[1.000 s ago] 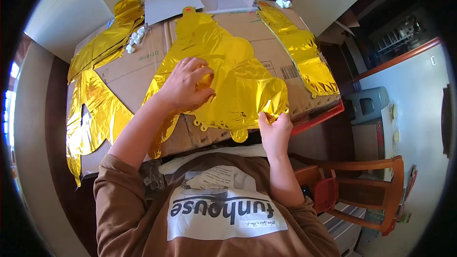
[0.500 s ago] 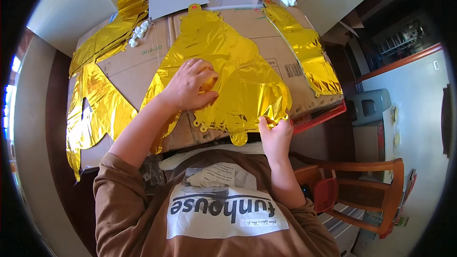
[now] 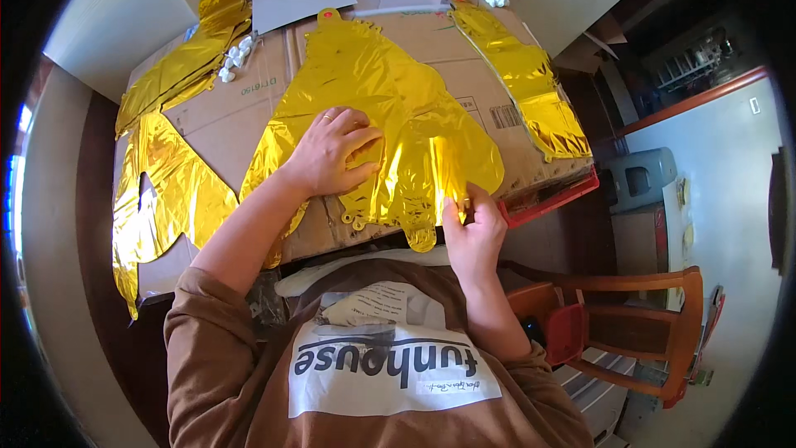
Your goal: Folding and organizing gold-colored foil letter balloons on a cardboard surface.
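The worktop [image 3: 207, 129] carries flattened cardboard, and on it lies the gold foil balloon [image 3: 373, 116], deflated and spread flat near the person's edge. Over the last second little has shifted: the left hand [image 3: 332, 153] stays pressed palm-down, fingers spread open, on the balloon's middle. The right hand [image 3: 473, 228] has edged along the near rim, its grip pinching the foil there, smoothing apparently under way.

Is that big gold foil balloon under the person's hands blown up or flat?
Flat. The gold foil balloon lies spread and creased on the cardboard, left hand pressing it down, right hand pinching its near edge.
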{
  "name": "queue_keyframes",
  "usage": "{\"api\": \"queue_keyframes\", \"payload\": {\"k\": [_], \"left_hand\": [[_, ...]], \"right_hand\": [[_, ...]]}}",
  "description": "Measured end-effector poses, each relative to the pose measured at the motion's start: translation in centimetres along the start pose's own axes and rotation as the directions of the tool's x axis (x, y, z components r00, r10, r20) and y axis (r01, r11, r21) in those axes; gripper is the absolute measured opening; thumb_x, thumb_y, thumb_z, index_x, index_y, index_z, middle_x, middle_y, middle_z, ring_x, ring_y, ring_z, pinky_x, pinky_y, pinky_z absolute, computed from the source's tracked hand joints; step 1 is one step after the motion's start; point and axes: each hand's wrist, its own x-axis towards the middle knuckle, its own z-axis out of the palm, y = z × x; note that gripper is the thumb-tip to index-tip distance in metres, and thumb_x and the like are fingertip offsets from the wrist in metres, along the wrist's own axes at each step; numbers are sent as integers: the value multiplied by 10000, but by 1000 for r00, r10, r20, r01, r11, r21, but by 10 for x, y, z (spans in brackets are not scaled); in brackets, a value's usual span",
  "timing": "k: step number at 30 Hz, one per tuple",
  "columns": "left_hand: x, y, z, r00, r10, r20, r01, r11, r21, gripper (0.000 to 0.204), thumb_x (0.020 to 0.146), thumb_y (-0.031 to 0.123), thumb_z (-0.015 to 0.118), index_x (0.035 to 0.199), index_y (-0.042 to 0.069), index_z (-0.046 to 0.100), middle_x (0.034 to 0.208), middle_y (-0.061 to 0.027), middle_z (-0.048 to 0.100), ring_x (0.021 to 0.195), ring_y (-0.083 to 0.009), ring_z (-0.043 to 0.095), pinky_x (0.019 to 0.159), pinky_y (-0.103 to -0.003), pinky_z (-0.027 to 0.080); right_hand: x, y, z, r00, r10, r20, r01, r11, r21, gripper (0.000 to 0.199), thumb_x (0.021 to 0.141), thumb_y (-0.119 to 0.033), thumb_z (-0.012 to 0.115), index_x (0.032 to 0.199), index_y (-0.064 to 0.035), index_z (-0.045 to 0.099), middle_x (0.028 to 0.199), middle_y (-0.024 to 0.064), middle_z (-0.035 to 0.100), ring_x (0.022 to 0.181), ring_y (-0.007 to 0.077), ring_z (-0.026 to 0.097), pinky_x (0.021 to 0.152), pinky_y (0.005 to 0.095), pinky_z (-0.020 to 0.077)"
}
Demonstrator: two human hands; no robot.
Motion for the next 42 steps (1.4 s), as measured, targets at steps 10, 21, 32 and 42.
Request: {"api": "queue_keyframes", "payload": {"k": [10,21,32,42], "left_hand": [[-1,-1,1,1000,19,-5,-19,1000,0,516,748,244,773,1235,101,676,1187,-125,593,1141,-339,560,1010,-455,457],[-3,-3,4,1000,-6,0,6,1000,-12,440,812,47,682,1249,95,674,1194,-131,592,1138,-344,557,1008,-448,451],[-1,-3,6,1000,3,-21,-3,1000,-14,392,853,117,720,1242,99,679,1176,-126,599,1117,-336,565,985,-443,462],[-2,-3,5,1000,4,-12,-4,1000,-9,395,850,110,720,1242,92,674,1183,-127,593,1114,-337,565,982,-442,461]], "right_hand": [[-5,-9,21,911,-410,34,409,893,-189,245,785,-19,696,1027,-48,671,943,122,683,841,326,660,779,421,524],[25,30,-5,858,-432,279,397,901,176,216,911,-131,674,1112,-75,727,1228,102,716,1166,260,667,1103,543,415],[53,53,18,716,-528,456,651,741,-166,324,947,-198,658,1232,-45,666,1386,130,597,1314,333,527,1170,560,311],[52,54,20,701,-505,503,665,718,-207,414,938,-218,662,1299,-21,612,1407,156,567,1341,335,498,1174,559,295]]}}
